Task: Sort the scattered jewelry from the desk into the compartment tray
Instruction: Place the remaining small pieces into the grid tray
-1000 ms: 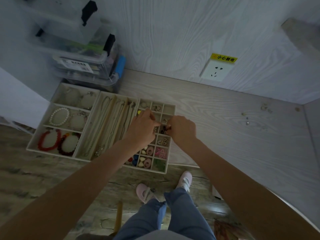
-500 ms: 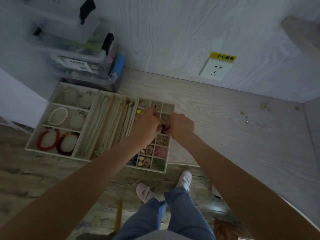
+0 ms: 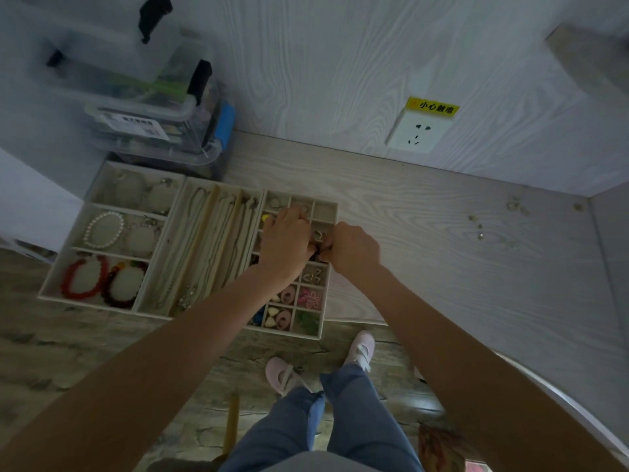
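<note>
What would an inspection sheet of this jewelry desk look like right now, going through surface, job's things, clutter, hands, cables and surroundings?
Surface: pale wood-grain desk, dimly lit.
Job's things: compartment tray at the desk's left, holding a pearl bracelet, red bead bracelets, chains and small pieces; scattered jewelry lies loose far right.
Clutter: stacked clear storage boxes behind the tray.
Hands: left hand and right hand both over the small compartments, fingers curled; what they hold is hidden.
Cables: nothing seen.
Surroundings: wall socket with a yellow warning label; floor and the person's pink shoes below.
</note>
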Action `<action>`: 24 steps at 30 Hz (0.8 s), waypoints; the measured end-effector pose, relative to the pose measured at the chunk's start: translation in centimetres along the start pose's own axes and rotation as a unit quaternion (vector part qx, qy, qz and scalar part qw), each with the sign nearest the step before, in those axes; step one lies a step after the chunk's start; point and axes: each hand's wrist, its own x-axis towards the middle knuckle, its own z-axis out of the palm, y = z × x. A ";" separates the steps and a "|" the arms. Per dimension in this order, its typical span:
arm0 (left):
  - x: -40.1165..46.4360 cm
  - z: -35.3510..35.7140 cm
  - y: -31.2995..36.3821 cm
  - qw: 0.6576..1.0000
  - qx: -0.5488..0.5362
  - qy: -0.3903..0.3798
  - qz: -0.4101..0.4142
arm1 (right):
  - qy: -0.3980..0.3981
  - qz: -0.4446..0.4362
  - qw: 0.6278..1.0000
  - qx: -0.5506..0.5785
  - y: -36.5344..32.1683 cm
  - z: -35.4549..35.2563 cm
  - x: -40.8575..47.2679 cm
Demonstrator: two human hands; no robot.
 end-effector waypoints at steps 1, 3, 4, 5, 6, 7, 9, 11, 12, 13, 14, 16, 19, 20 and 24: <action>0.0 0.0 0.1 1.000 -0.002 0.000 -0.008 | 0.003 0.002 1.000 0.003 0.0 0.1 0.0; 0.0 0.0 0.3 1.000 -0.004 0.003 -0.028 | 0.012 0.001 1.000 0.004 0.0 0.3 0.0; 0.0 0.0 0.4 0.999 -0.003 0.004 -0.040 | 0.016 -0.002 1.000 0.002 0.0 0.4 0.0; 0.0 0.1 0.6 0.999 0.000 0.004 -0.052 | 0.018 -0.004 1.000 0.000 0.1 0.5 0.0; 0.0 0.0 0.8 0.998 0.007 0.003 -0.061 | 0.020 -0.005 1.000 -0.001 0.1 0.6 0.0; 0.0 0.0 0.9 0.998 0.013 0.002 -0.067 | 0.021 -0.006 1.000 -0.001 0.1 0.6 0.0; -0.1 -0.1 1.1 0.997 0.020 0.003 -0.074 | 0.025 -0.006 1.000 -0.002 0.1 0.6 0.0; -0.1 -0.1 1.1 0.997 0.020 0.004 -0.075 | 0.027 -0.009 1.000 -0.005 0.2 0.7 0.0; -0.1 -0.1 1.1 0.997 0.020 0.001 -0.074 | 0.029 -0.009 1.000 -0.005 0.2 0.7 0.0; -0.2 -0.2 1.0 0.997 0.019 0.000 -0.074 | 0.031 -0.009 0.999 -0.006 0.2 0.8 0.1; -0.3 -0.2 0.9 0.997 0.018 0.000 -0.072 | 0.031 -0.009 0.999 -0.006 0.2 0.8 0.1; -0.4 -0.1 0.8 0.998 0.012 0.002 -0.069 | 0.032 -0.007 0.999 -0.004 0.2 0.9 0.1; -0.6 -0.1 0.7 0.998 0.008 0.001 -0.069 | 0.034 -0.001 0.999 0.003 0.1 0.9 0.0; -0.6 -0.1 0.7 0.998 0.009 0.001 -0.069 | 0.036 -0.001 0.999 0.005 0.2 0.9 0.0; -0.7 0.0 0.9 0.997 0.012 0.011 -0.069 | 0.042 -0.004 0.999 0.005 0.2 1.1 -0.2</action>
